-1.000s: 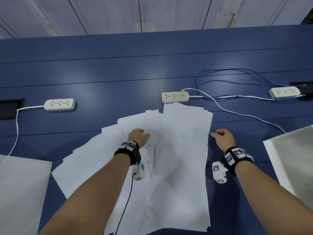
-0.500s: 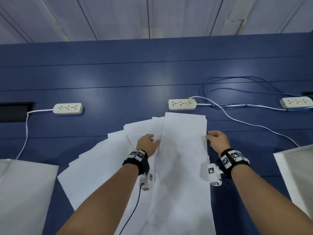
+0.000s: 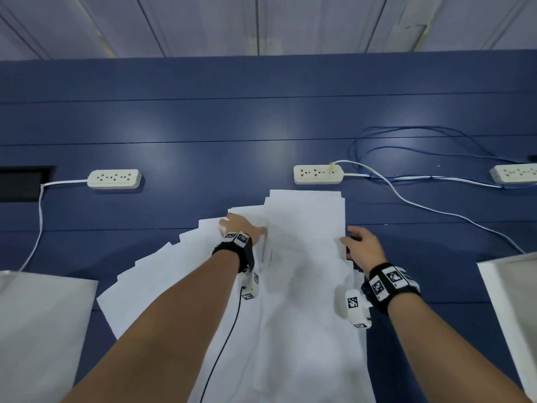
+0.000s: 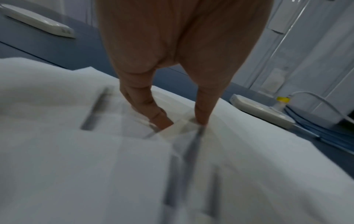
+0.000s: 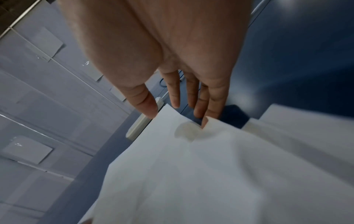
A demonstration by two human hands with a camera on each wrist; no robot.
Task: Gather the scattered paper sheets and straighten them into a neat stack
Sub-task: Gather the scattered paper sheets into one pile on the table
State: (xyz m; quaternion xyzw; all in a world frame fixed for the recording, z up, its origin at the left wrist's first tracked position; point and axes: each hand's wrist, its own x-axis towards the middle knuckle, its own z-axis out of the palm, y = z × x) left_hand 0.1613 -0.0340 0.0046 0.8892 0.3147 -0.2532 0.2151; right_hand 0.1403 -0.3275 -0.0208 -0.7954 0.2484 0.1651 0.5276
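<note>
My left hand [image 3: 242,228] presses fingertips [image 4: 161,121] onto the fanned white paper sheets [image 3: 302,257] on the blue bench [image 3: 203,126], anchoring them, while my right hand [image 3: 363,248], grip spread, squares their right edge.

Both bare forearms reach forward, each wrist banded in black. The left hand [image 3: 242,228] presses down with fingers [image 4: 160,117] extended. The right hand [image 3: 363,248] is tilted on edge, its straight fingers [image 5: 175,94] spread.
</note>
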